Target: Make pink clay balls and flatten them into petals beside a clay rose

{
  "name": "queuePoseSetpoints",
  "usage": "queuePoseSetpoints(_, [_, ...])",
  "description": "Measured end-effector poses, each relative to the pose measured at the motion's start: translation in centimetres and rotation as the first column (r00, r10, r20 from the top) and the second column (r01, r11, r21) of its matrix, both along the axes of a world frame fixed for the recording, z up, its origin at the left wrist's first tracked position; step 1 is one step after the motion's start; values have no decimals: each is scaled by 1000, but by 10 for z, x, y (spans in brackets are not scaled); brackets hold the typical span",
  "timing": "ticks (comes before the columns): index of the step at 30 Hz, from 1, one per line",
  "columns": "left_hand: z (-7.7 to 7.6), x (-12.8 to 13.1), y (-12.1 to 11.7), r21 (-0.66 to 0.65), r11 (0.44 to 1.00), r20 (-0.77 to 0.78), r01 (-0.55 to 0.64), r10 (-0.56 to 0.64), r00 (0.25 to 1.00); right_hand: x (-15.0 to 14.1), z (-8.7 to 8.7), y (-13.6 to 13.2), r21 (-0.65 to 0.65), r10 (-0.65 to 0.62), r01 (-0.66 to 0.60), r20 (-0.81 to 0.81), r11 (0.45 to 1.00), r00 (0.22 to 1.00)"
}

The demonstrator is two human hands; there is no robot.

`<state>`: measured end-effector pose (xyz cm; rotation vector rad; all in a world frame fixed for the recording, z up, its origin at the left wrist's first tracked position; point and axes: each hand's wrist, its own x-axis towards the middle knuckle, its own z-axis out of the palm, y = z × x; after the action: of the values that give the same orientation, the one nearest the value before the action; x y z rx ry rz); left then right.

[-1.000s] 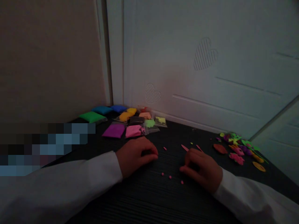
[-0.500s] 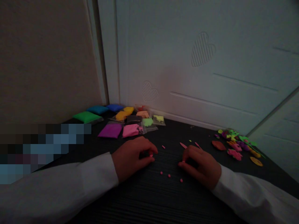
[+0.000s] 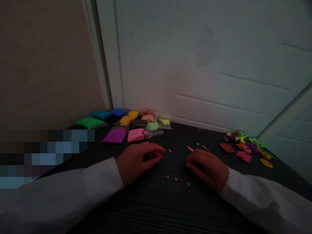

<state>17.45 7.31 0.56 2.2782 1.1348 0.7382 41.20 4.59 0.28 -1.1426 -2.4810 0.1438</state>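
On the left, my left hand [image 3: 136, 163] rests over the dark table, a small pink clay piece [image 3: 158, 158] showing between its thumb and bent fingers. My right hand [image 3: 208, 167] faces it, thumb and fingertips pinched on another small bit of pink clay [image 3: 188, 163]. In the gap between and just below the hands, three little pink clay balls [image 3: 175, 179] lie in a loose row. A short pink clay stub [image 3: 170, 151] is beyond my left fingertips. Two slim pink modelling tools [image 3: 190, 148] lie behind my right hand, partly covered by it.
Bags of coloured clay [image 3: 115, 135] are gathered at the back left of the dark table [image 3: 156, 208]. Finished-looking clay flowers and leaves [image 3: 243, 156] pile up at the right. A pale door panel with hearts [image 3: 170, 65] rises behind; the far left is pixelated.
My left fingers have straightened a little and lifted from the thumb, the clay piece still there. My right hand keeps its pinch. The view has shifted slightly.
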Motion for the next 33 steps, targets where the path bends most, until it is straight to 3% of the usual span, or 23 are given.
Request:
queuePoseSetpoints(6, [5, 0, -5, 86, 996, -5, -31, 31, 999, 2, -5, 3, 38, 1, -1, 8, 999, 1000])
queuePoseSetpoints(11, [9, 1, -7, 60, 995, 6, -74, 74, 997, 3, -6, 2, 46, -25, 25, -8, 999, 1000])
queuePoseSetpoints(23, [5, -1, -4, 87, 996, 11, -38, 38, 999, 0, -5, 0, 54, 10, -9, -28, 998, 1000])
queuePoseSetpoints(29, [7, 0, -6, 32, 999, 42, -13, 11, 999, 0, -6, 1, 53, 10, -9, -19, 999, 1000])
queuePoseSetpoints(33, [12, 1, -9, 60, 996, 7, -65, 65, 998, 1, -5, 1, 57, -3, 4, -12, 998, 1000])
